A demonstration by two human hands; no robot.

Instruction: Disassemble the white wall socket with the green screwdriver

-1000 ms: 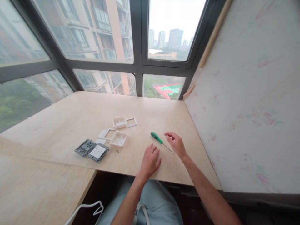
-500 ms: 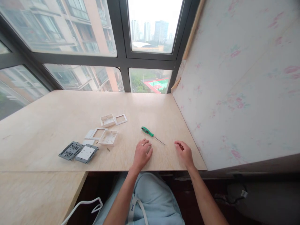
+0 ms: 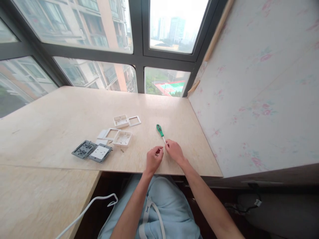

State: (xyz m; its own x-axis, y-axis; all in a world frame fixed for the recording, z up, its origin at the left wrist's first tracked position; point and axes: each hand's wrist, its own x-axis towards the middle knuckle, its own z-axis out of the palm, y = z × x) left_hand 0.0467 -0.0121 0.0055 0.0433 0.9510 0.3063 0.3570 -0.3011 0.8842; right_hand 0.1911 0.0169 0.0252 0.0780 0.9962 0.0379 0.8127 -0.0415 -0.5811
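Observation:
A screwdriver (image 3: 159, 129) with a green handle lies on the tabletop, its handle pointing away from me. My right hand (image 3: 173, 150) has its fingers closed around the metal shaft, hiding the tip. Just left of it, my left hand (image 3: 154, 160) is curled with thumb and fingertips together near the shaft's lower end. What those fingertips hold, if anything, I cannot make out.
To the left lie white open boxes (image 3: 122, 138), white frames (image 3: 135, 120), a grey socket panel with a white face (image 3: 100, 152) and a grey back plate (image 3: 84, 149). A small screw (image 3: 122, 150) is nearby. The papered wall (image 3: 249, 99) bounds the right side.
My right hand has moved left onto the screwdriver's shaft, and the screwdriver has turned to point more toward me. My left hand's fingers have curled together. The view has shifted slightly.

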